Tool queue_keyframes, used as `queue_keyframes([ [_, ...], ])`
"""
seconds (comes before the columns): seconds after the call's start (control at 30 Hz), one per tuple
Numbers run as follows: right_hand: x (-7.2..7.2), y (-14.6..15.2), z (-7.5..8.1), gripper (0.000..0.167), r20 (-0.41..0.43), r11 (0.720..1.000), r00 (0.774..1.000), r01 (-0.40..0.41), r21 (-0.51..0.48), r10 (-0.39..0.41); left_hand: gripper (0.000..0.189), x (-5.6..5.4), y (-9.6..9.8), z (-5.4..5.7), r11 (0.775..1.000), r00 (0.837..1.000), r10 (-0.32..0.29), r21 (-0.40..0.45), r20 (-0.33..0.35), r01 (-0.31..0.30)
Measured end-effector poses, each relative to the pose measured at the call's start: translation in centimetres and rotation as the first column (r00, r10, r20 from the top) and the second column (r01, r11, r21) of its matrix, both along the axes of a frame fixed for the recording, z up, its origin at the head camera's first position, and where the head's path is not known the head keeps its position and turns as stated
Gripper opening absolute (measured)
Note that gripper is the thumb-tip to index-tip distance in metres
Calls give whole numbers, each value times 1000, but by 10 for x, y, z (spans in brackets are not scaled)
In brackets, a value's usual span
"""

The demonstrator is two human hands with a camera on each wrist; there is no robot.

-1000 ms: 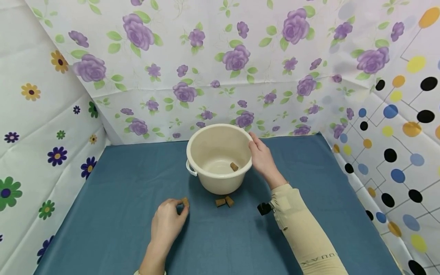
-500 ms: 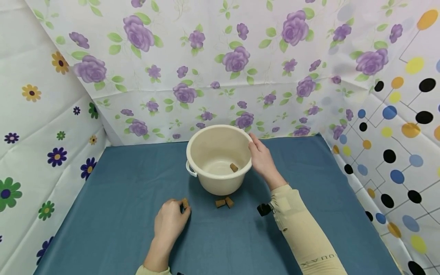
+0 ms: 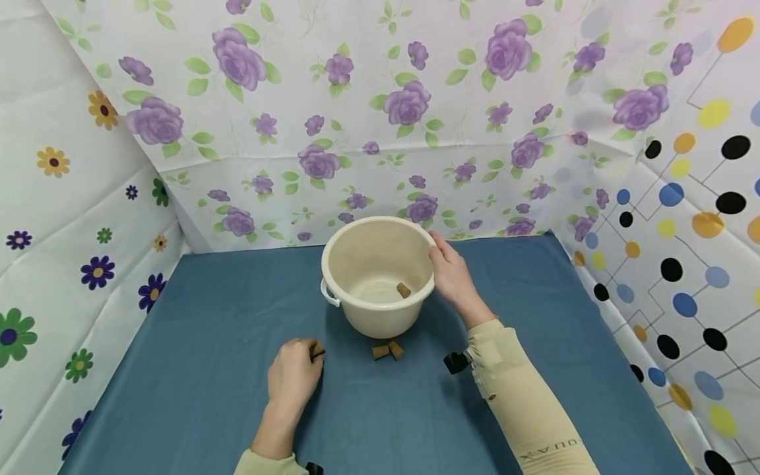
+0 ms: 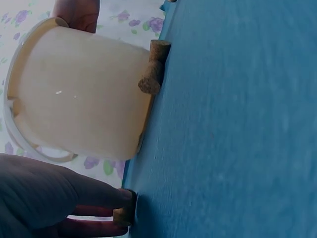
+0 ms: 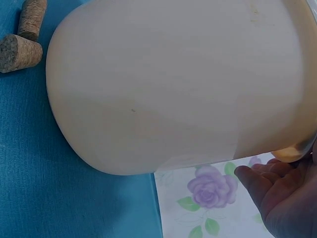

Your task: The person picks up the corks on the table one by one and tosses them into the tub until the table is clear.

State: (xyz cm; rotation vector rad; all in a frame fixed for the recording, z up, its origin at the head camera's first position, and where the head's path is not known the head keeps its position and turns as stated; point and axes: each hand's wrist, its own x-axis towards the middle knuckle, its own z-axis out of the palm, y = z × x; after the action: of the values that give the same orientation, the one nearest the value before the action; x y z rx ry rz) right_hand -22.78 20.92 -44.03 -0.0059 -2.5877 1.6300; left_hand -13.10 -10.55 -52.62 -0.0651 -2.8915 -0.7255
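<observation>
A cream plastic bucket (image 3: 380,316) stands on the blue cloth, with one cork stopper (image 3: 404,289) inside on its floor. My right hand (image 3: 456,280) holds the bucket's rim on the right side; in the right wrist view the hand (image 5: 292,191) is at the rim, its fingers partly hidden. To the left and nearer, my left hand (image 3: 293,373) pinches another cork stopper (image 3: 317,349) low at the cloth. The left wrist view shows that cork (image 4: 126,210) between thumb and fingers. Two corks (image 3: 388,350) lie touching each other in front of the bucket.
The bucket's white handle (image 3: 330,293) hangs down on its left side. Blue cloth (image 3: 225,316) covers the table. A floral sheet (image 3: 368,119) rises behind it, with patterned sheets on both sides.
My left hand first shifted slightly right, then slightly back left and away from me, and the cork in it now looks more tilted. The right hand and bucket have stayed put.
</observation>
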Motion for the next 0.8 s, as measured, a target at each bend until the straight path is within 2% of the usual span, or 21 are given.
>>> queue_keyframes([
  [0.07,0,0,0,58,1,1000,1000,4,-2,-4,10,-1,-2,-1,1000,1000,4,-5,-14,-4],
  [0.37,0,0,1,58,-3,1000,1000,4,-1,-4,3,-5,-7,0,1000,1000,3,-22,-2,-3],
  [0.7,0,-1,1,58,7,1000,1000,7,7,-7,11,-4,-9,0,999,1000,-8,-31,3,8],
  [0.8,0,-2,1,58,6,1000,1000,6,1,-6,13,-4,-10,0,1000,1000,-10,-28,-17,10],
])
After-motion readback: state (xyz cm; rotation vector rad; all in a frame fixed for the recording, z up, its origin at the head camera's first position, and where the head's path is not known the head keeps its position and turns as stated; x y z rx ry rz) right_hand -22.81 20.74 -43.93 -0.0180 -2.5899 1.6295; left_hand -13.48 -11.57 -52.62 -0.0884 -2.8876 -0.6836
